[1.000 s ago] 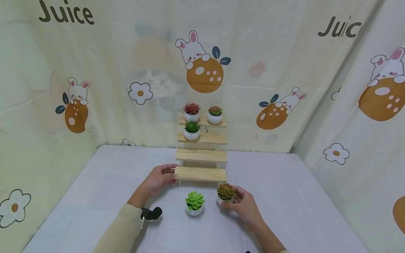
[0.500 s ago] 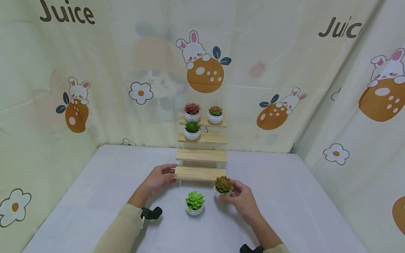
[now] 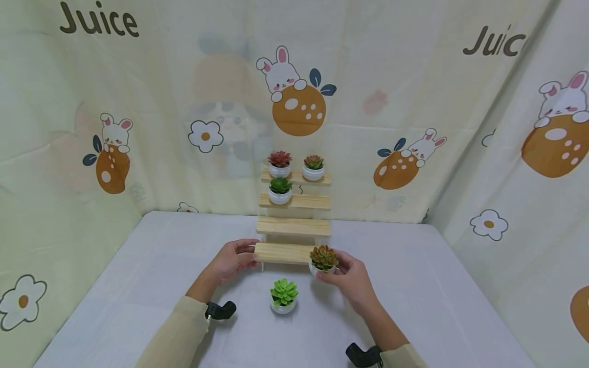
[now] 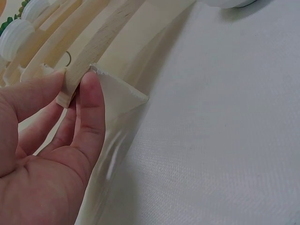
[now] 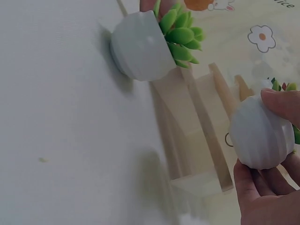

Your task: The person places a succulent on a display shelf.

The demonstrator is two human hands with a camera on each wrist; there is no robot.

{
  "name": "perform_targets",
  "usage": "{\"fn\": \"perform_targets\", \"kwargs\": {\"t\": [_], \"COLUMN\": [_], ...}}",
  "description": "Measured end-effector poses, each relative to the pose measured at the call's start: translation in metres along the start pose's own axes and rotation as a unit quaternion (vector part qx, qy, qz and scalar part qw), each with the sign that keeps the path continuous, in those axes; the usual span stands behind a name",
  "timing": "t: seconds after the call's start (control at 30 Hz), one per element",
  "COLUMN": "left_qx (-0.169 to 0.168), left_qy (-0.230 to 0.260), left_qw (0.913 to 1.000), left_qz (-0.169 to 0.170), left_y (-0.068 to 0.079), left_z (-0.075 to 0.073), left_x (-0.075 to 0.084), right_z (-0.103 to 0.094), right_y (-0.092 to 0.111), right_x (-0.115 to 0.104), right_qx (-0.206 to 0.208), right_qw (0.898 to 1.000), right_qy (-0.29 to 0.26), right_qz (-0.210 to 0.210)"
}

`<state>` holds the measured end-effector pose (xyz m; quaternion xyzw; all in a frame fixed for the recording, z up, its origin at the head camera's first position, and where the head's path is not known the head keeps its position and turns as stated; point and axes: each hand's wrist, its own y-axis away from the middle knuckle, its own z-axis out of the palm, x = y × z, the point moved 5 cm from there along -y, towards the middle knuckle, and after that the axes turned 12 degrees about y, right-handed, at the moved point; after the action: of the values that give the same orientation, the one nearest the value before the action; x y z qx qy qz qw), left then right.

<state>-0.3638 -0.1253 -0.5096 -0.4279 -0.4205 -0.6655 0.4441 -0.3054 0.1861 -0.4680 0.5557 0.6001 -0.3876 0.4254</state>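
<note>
At the centre of the head view stands a stepped wooden shelf (image 3: 293, 225) on a white table (image 3: 414, 286). The left hand (image 3: 232, 261) pinches the left end of its lowest step, thumb on top and fingers beneath. Just right of centre the right hand (image 3: 350, 278) grips a reddish succulent pot (image 3: 323, 259), fingers curled around its white base, holding it at the right end of that lowest step. A bright green succulent pot (image 3: 283, 295) sits on the table below centre, apart from both hands. Three more potted succulents (image 3: 294, 171) occupy the two upper steps.

In the left wrist view, at the left of the frame, thumb and forefinger (image 4: 91, 101) close on the plank's end beside a clear side panel (image 4: 117, 96).

In the right wrist view, at lower right, curled fingers (image 5: 281, 104) clasp the ribbed white pot; the green one stands at upper centre.
</note>
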Motion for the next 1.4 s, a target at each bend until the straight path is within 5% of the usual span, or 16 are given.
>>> {"fn": "perform_targets", "kwargs": {"t": [1.03, 1.4], "left_qx": [-0.003, -0.004], "left_qy": [0.002, 0.004], "left_qw": [1.0000, 1.0000], "left_qz": [0.007, 0.007], "left_y": [-0.001, 0.001], "left_z": [-0.001, 0.000], "left_x": [-0.001, 0.000], "right_z": [-0.010, -0.014], "right_y": [-0.044, -0.067], "right_x": [-0.059, -0.076], "right_qx": [0.010, 0.027], "right_qw": [0.999, 0.998], "right_qy": [-0.010, 0.026], "right_qz": [-0.040, -0.045]}}
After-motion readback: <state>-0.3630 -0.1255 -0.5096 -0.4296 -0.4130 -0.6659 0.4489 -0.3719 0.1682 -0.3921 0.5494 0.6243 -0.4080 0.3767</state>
